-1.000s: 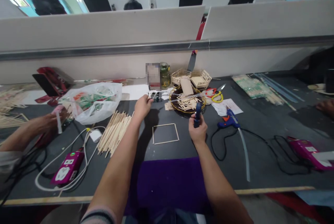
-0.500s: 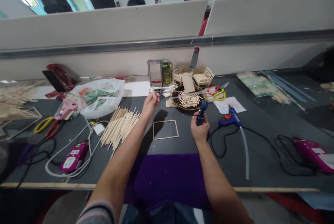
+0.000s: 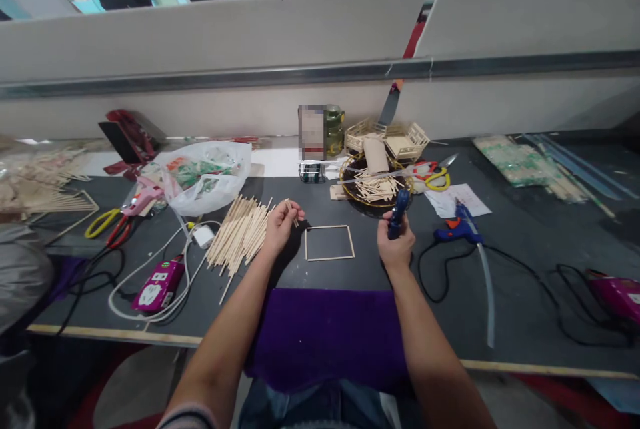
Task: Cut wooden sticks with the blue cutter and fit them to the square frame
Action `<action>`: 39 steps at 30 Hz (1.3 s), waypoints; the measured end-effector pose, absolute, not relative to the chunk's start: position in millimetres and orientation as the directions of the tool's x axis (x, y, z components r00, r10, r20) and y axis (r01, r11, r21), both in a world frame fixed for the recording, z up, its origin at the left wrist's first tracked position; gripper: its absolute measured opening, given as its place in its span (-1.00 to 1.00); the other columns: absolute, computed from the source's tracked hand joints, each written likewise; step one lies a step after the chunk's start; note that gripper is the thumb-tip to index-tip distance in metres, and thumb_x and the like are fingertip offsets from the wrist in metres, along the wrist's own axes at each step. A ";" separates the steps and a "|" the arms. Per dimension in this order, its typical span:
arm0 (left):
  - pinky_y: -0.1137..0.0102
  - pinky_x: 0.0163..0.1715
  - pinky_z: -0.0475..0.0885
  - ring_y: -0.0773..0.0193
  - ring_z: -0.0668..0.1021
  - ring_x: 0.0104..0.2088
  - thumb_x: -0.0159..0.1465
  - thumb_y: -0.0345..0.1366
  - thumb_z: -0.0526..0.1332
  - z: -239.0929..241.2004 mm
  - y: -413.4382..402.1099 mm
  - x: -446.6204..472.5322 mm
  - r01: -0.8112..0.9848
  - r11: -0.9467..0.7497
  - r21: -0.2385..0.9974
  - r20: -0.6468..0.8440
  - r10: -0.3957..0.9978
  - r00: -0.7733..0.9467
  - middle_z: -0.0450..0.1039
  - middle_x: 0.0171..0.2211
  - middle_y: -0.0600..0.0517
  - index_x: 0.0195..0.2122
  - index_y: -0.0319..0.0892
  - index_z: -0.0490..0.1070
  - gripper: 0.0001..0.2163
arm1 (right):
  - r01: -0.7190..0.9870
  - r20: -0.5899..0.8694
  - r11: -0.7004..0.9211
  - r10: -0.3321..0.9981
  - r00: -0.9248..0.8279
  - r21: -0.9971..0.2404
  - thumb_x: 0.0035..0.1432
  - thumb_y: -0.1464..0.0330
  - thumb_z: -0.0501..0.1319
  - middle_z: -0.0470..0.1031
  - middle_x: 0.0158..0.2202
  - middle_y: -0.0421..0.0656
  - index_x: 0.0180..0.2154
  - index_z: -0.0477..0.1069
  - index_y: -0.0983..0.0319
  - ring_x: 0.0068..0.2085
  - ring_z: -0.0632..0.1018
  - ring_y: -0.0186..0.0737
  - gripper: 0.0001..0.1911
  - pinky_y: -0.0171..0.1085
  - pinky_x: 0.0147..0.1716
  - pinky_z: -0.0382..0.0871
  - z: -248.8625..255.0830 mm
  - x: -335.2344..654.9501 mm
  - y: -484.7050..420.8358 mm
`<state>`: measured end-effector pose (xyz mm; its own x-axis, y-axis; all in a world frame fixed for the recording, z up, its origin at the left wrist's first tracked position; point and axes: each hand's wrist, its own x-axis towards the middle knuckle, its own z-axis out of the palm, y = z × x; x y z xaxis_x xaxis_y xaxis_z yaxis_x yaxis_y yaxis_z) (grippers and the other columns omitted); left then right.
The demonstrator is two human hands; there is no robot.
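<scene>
Draws left hand [image 3: 281, 223] nearer, pinching short pale wooden stick [image 3: 295, 222], perhaps for control; wraps right hand [image 3: 397, 244] round dark-blue tool [image 3: 400, 207].

The right edge crops a magenta box [image 3: 616, 294]. The right hand [image 3: 397, 247] partly hides a blue tool [image 3: 401, 205].

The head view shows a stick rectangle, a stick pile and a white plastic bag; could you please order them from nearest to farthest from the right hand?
1. Stick rectangle, just left of the right hand.
2. Stick pile, left of the rectangle.
3. White plastic bag, farther left and back than the pile.
</scene>
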<state>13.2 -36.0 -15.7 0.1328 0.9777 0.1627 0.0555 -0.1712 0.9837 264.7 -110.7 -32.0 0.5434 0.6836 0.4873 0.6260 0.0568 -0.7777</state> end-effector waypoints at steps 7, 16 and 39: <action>0.29 -0.20 0.48 0.26 0.58 -0.35 0.17 -0.04 0.23 -12.8 -42.2 9.4 0.087 -0.170 0.982 0.154 0.974 0.166 0.54 -0.38 -0.02 -0.37 -0.18 0.39 -0.72 | 0.612 0.447 0.050 0.730 0.517 -0.789 0.09 0.29 0.12 0.53 -0.39 -0.07 -0.29 0.36 0.21 -0.39 0.55 -0.15 -0.84 -0.24 -0.31 0.40 -31.9 262.9 -112.6; 0.28 -0.19 0.49 0.24 0.57 -0.32 0.20 -0.03 0.22 -17.5 -42.2 7.4 0.150 -0.252 0.956 0.240 0.966 0.092 0.54 -0.37 -0.03 -0.40 -0.17 0.42 -0.72 | 0.592 0.424 0.035 0.732 0.533 -0.805 0.07 0.29 0.13 0.52 -0.40 -0.06 -0.31 0.36 0.21 -0.41 0.54 -0.14 -0.85 -0.23 -0.33 0.40 -28.8 261.7 -113.6; 0.25 -0.24 0.54 0.21 0.62 -0.35 0.14 -0.10 0.27 -24.2 -31.1 8.4 0.025 -0.227 0.974 0.226 0.973 0.041 0.54 -0.41 0.00 -0.38 -0.21 0.41 -0.76 | 0.604 0.422 0.044 0.755 0.501 -0.795 0.05 0.27 0.14 0.51 -0.42 -0.10 -0.31 0.37 0.22 -0.42 0.53 -0.18 -0.82 -0.26 -0.34 0.40 -33.2 261.0 -112.7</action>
